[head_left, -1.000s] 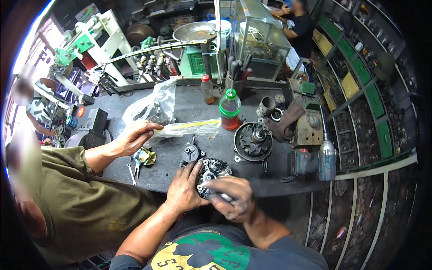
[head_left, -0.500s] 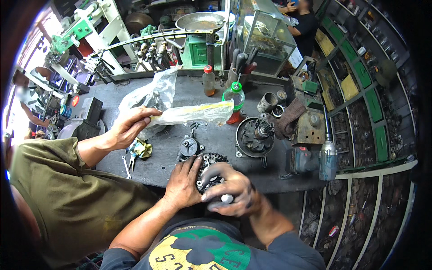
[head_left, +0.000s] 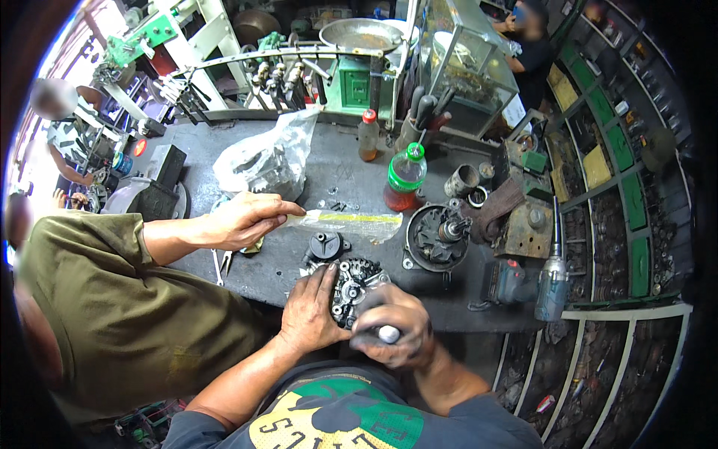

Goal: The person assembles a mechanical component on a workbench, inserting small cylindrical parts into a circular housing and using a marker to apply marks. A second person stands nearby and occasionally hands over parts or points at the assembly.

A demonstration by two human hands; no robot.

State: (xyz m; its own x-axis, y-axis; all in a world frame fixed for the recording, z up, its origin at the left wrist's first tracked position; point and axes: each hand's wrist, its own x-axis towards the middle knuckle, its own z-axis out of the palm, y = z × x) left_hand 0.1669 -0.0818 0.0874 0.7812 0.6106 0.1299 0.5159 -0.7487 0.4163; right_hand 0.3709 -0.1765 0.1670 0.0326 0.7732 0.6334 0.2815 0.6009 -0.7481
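Note:
At the bench's near edge sits a dark alternator half [head_left: 350,288] with metal fittings on its exposed face. My left hand [head_left: 308,308] steadies it, with fingers laid along its left side. My right hand [head_left: 400,325] is closed around a tool with a pale rounded end [head_left: 388,334] pointing up; its kind and working tip are hidden by my fingers. The hand is close against the part's right side and partly blurred. Beyond the part lies a round black-and-grey component [head_left: 326,245]. To its right rests the other alternator half [head_left: 437,238], with fan blades and shaft showing.
At left a co-worker's hand [head_left: 250,221] holds a clear plastic strip [head_left: 351,224]. Behind are a plastic bag of parts [head_left: 265,161], a green-capped bottle [head_left: 406,177] and a red-capped bottle [head_left: 368,136]. A power wrench [head_left: 553,284] stands at right; pliers [head_left: 226,262] lie left.
The co-worker's hand has lowered the plastic strip toward the bench. My right hand has shifted slightly right, showing more of the alternator half. The whole view has shifted a little.

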